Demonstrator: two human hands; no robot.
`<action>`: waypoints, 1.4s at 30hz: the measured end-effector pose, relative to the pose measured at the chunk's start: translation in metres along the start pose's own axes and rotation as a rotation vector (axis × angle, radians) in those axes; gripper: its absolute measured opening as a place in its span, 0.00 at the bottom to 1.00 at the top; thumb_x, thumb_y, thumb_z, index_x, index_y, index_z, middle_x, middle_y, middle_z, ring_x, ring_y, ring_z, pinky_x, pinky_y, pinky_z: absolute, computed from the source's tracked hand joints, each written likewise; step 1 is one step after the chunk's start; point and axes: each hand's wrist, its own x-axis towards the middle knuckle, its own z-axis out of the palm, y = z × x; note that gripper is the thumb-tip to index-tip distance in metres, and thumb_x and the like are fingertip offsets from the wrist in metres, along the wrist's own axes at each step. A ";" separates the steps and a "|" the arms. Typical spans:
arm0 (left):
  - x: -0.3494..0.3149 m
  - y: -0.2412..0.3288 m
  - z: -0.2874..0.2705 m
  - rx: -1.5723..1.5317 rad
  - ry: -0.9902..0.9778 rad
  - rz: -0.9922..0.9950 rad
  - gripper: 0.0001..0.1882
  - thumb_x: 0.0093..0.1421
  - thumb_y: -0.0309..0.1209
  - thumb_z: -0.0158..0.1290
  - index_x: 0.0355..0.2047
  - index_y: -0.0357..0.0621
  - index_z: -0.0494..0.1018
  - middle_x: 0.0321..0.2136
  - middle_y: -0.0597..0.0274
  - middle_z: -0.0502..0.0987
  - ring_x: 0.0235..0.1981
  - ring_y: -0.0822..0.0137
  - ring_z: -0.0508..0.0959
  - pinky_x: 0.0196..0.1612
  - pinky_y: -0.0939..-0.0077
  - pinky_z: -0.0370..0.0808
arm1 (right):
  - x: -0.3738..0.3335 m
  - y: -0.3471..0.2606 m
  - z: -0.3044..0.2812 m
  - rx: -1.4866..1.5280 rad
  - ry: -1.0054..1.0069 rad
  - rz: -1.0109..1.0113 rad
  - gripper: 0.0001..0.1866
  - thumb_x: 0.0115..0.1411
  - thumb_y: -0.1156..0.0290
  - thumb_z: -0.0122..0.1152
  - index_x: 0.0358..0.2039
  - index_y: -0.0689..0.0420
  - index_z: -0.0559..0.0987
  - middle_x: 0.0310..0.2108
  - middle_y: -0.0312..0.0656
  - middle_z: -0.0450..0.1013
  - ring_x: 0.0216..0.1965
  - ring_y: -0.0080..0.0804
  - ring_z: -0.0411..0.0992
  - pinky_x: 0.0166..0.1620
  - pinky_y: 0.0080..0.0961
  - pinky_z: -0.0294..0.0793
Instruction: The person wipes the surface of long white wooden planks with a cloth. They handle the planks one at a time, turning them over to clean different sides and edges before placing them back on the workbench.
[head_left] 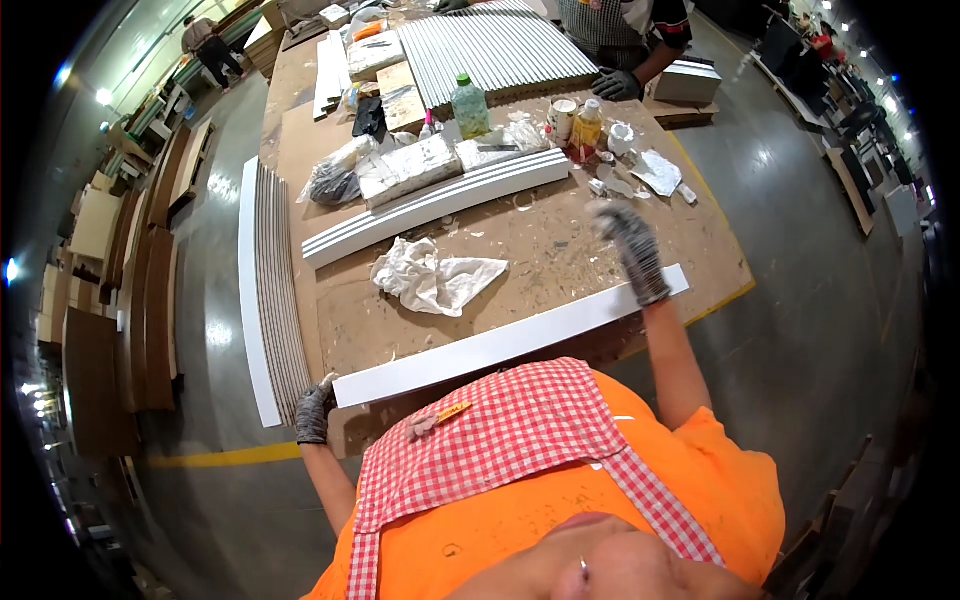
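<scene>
A long white board (510,335) lies across the near side of the table, just in front of my apron. At its left end my left hand (314,412), in a grey knit glove, is closed with the fingertips against the board's end. My right hand (635,252), gloved the same way, is above the table just beyond the board's right end; motion smears its fingers. A crumpled white cloth (432,277) rests on the table past the board. Farther back lies a short stack of white strips (440,207).
White boards stacked on edge (268,300) line the table's left side. Behind the strips stand wrapped blocks (408,170), a green bottle (469,108), an amber bottle (586,130) and a can (561,118). A co-worker's gloved hand (618,84) is near many white strips (490,55).
</scene>
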 end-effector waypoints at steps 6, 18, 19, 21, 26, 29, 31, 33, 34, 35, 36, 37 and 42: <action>0.011 -0.011 -0.011 -0.174 -0.122 -0.036 0.14 0.56 0.37 0.59 0.38 0.41 0.77 0.32 0.62 0.79 0.34 0.67 0.78 0.39 0.73 0.76 | 0.085 0.014 -0.114 0.161 0.521 -0.033 0.10 0.59 0.71 0.58 0.42 0.56 0.77 0.29 0.35 0.76 0.24 0.16 0.69 0.28 0.13 0.70; 0.017 -0.022 -0.028 0.145 -0.083 -0.006 0.15 0.61 0.36 0.54 0.43 0.38 0.76 0.33 0.62 0.78 0.36 0.70 0.76 0.39 0.74 0.74 | 0.217 0.181 -0.230 -1.372 0.398 0.693 0.29 0.56 0.48 0.44 0.48 0.54 0.76 0.52 0.51 0.69 0.54 0.53 0.67 0.56 0.42 0.66; 0.020 -0.014 -0.021 0.084 -0.059 -0.057 0.15 0.61 0.35 0.54 0.43 0.38 0.76 0.32 0.63 0.78 0.35 0.70 0.76 0.39 0.74 0.74 | 0.224 0.197 -0.255 -1.378 0.359 0.677 0.29 0.56 0.47 0.45 0.49 0.55 0.76 0.52 0.52 0.69 0.55 0.52 0.67 0.57 0.42 0.64; 0.016 -0.016 -0.022 0.164 -0.032 0.005 0.13 0.61 0.35 0.54 0.41 0.38 0.76 0.31 0.63 0.78 0.34 0.70 0.76 0.39 0.74 0.74 | 0.226 0.210 -0.264 -1.404 0.271 0.626 0.31 0.55 0.46 0.48 0.50 0.55 0.75 0.52 0.53 0.69 0.55 0.50 0.66 0.58 0.41 0.63; -0.002 0.005 0.002 0.047 0.078 -0.122 0.16 0.62 0.40 0.50 0.45 0.43 0.72 0.31 0.63 0.78 0.35 0.66 0.76 0.44 0.70 0.72 | 0.193 0.158 -0.280 -1.138 0.025 0.400 0.35 0.57 0.49 0.53 0.57 0.61 0.67 0.58 0.53 0.63 0.58 0.46 0.63 0.59 0.36 0.62; -0.019 -0.001 0.011 -0.092 0.115 -0.106 0.20 0.61 0.48 0.49 0.43 0.45 0.72 0.35 0.64 0.77 0.37 0.66 0.75 0.45 0.69 0.71 | 0.107 0.091 -0.232 -0.638 -0.015 0.262 0.32 0.60 0.54 0.56 0.57 0.65 0.65 0.55 0.50 0.67 0.55 0.40 0.65 0.58 0.31 0.61; -0.020 -0.002 0.019 -0.170 0.117 -0.091 0.23 0.60 0.53 0.48 0.42 0.46 0.72 0.37 0.65 0.76 0.39 0.67 0.75 0.45 0.68 0.70 | 0.036 0.083 -0.225 -0.523 0.046 0.309 0.35 0.59 0.54 0.58 0.58 0.66 0.64 0.56 0.47 0.66 0.57 0.36 0.62 0.60 0.29 0.59; -0.012 -0.017 0.006 -0.181 0.066 -0.136 0.28 0.55 0.59 0.52 0.43 0.49 0.70 0.39 0.65 0.75 0.38 0.65 0.74 0.43 0.69 0.71 | -0.018 0.072 -0.191 -0.624 0.094 0.542 0.38 0.57 0.52 0.60 0.59 0.66 0.63 0.58 0.45 0.63 0.60 0.35 0.59 0.61 0.27 0.57; 0.002 -0.032 -0.005 -0.091 0.042 -0.064 0.29 0.54 0.59 0.53 0.43 0.49 0.70 0.38 0.65 0.75 0.37 0.65 0.74 0.41 0.69 0.72 | -0.035 0.075 -0.181 -0.793 0.083 0.646 0.39 0.57 0.51 0.60 0.59 0.67 0.62 0.59 0.46 0.62 0.60 0.35 0.59 0.62 0.28 0.56; 0.013 -0.046 -0.016 -0.002 0.020 0.007 0.30 0.53 0.59 0.53 0.44 0.49 0.69 0.38 0.64 0.75 0.37 0.65 0.74 0.39 0.70 0.72 | -0.051 0.084 -0.179 -0.702 0.125 0.643 0.41 0.57 0.49 0.59 0.60 0.67 0.61 0.58 0.49 0.61 0.60 0.38 0.59 0.62 0.28 0.56; 0.017 -0.047 -0.016 0.033 -0.006 0.030 0.30 0.52 0.59 0.54 0.44 0.49 0.69 0.37 0.64 0.75 0.37 0.65 0.75 0.38 0.70 0.73 | -0.065 0.093 -0.174 -0.608 0.175 0.636 0.43 0.56 0.46 0.59 0.60 0.68 0.59 0.58 0.53 0.61 0.59 0.40 0.60 0.62 0.29 0.56; 0.020 -0.050 -0.017 0.066 -0.029 0.049 0.30 0.51 0.59 0.54 0.44 0.49 0.68 0.37 0.64 0.75 0.37 0.65 0.75 0.36 0.70 0.74 | -0.075 0.099 -0.172 -0.512 0.222 0.628 0.45 0.56 0.44 0.58 0.60 0.68 0.58 0.57 0.57 0.60 0.58 0.42 0.60 0.62 0.29 0.55; -0.008 -0.008 0.036 -0.203 0.084 -0.180 0.28 0.50 0.58 0.53 0.40 0.51 0.68 0.33 0.62 0.75 0.32 0.63 0.76 0.27 0.69 0.75 | -0.086 0.077 -0.150 0.220 0.468 0.540 0.38 0.63 0.47 0.47 0.63 0.63 0.57 0.63 0.46 0.55 0.62 0.35 0.57 0.63 0.26 0.55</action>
